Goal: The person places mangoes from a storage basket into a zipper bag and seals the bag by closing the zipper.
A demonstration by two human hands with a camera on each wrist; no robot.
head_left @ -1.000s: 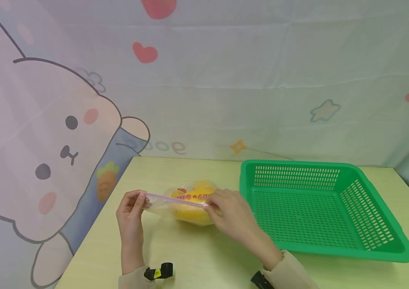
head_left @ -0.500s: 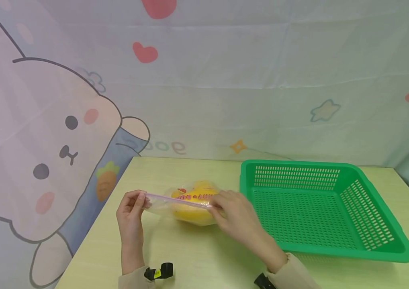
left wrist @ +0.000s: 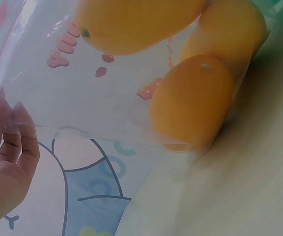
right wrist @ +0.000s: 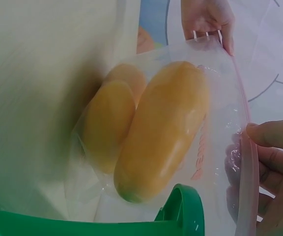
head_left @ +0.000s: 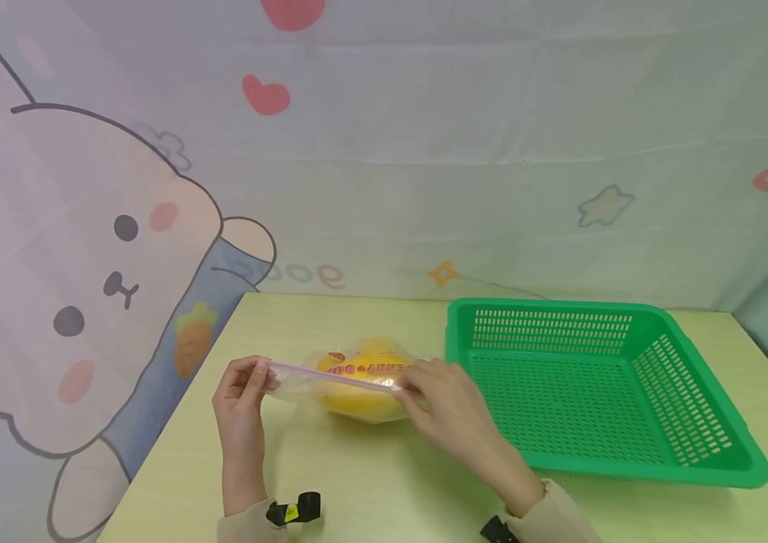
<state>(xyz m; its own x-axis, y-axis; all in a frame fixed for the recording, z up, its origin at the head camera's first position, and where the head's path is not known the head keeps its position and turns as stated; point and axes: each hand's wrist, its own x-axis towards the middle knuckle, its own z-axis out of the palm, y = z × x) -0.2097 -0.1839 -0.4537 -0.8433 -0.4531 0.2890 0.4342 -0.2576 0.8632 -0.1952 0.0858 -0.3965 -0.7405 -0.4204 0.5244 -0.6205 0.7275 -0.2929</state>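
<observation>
A clear zip bag [head_left: 304, 386] with red print and a pink zip strip [head_left: 333, 377] is stretched between my hands. Inside lie three yellow-orange mangoes [right wrist: 163, 130], largest in the right wrist view and partly overlapping one another. My left hand [head_left: 240, 400] pinches the bag's left top corner between thumb and fingers. Further along the strip, toward its right end, my right hand [head_left: 448, 407] pinches the zip, thumb on the near side and fingers behind. The right end of the strip is hidden under that hand in the head view.
To the right stands a green plastic basket [head_left: 635, 471] with slotted walls, its left edge close to my right hand. The pale wooden table [head_left: 336, 475] ends at a printed cloth backdrop [head_left: 425, 151].
My right hand has slid slightly rightward along the zip strip, showing more of it. My left hand keeps its hold at the corner. The head view has turned slightly to the right.
</observation>
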